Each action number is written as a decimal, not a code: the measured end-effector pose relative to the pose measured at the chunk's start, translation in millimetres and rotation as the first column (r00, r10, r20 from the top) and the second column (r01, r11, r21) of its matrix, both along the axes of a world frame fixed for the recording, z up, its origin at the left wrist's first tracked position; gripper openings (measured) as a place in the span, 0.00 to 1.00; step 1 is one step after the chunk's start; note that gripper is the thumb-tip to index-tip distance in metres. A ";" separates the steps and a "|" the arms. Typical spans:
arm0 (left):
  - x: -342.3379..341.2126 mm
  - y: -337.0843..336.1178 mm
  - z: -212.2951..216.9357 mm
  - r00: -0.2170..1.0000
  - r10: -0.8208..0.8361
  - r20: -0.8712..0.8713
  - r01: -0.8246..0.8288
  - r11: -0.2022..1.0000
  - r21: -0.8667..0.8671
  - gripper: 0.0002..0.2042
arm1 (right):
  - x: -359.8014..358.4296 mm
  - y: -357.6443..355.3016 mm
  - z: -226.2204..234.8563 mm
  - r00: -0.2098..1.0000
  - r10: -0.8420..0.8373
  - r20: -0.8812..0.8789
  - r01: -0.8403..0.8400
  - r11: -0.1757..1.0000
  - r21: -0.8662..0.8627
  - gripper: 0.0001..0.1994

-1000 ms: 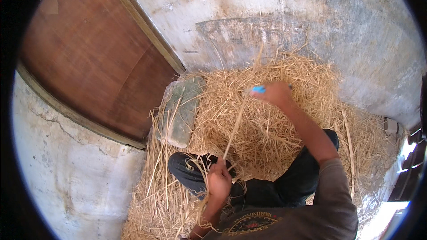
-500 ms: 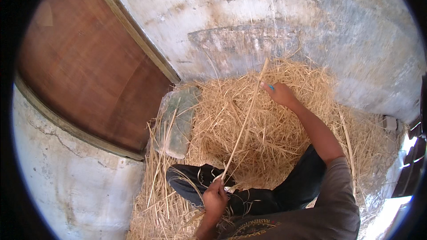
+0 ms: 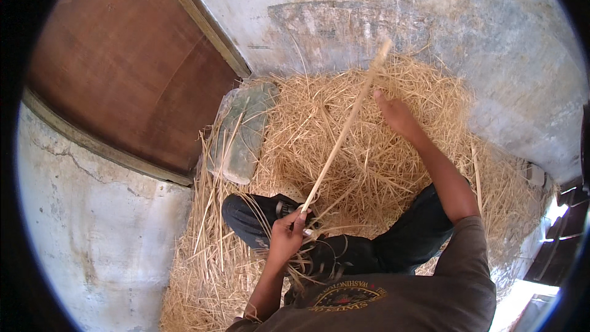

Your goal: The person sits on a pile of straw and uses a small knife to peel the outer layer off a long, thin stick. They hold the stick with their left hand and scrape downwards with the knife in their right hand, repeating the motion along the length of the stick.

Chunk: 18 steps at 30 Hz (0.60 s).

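Note:
A long pale strip (image 3: pixel 336 147), like split bamboo or cane, slants up and away from my lap, its far end blurred by motion. My left hand (image 3: pixel 287 238) is closed around its near end, above my crossed legs. Beside the strip's upper part is my right hand (image 3: pixel 395 114), fingers curled in and thumb stretched forward. A narrow gap seems to lie between that thumb and the strip; whatever the right fingers hold is hidden. Thin curled shavings (image 3: pixel 335 249) hang about my lap and left wrist. A small dark object (image 3: pixel 284 209) shows by my left knee.
A large heap of straw-like shavings (image 3: pixel 362 178) covers the floor before me. Left of it lies a flat greenish stone block (image 3: pixel 243 132). A brown door panel (image 3: pixel 135 67) stands at the left, a stained wall (image 3: pixel 442 18) behind, and a small pale block (image 3: pixel 534 175) at the right.
The view has tipped, so wall and heap sit higher. The strip's far end has swung up and right. My right hand has come off the strip; the blue thing in it no longer shows.

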<state>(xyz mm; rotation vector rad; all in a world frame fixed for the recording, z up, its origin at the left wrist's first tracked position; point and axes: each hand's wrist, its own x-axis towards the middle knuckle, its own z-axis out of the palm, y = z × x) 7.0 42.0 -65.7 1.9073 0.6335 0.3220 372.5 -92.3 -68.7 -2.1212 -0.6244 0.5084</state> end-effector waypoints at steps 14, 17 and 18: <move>38.4 -30.4 26.2 0.994 0.098 0.052 -0.089 0.983 -0.161 0.11 | -78.8 20.4 34.3 0.608 0.311 0.731 -0.143 0.948 -0.285 0.42; 38.7 -28.8 26.8 0.992 0.111 0.059 -0.106 0.991 -0.084 0.11 | -93.1 23.1 34.2 0.660 0.318 0.680 -0.160 0.945 -0.286 0.43; 37.6 -29.9 27.1 0.992 0.108 0.071 -0.105 0.994 -0.035 0.11 | -91.5 23.8 31.1 0.623 0.294 0.725 -0.150 0.954 -0.258 0.43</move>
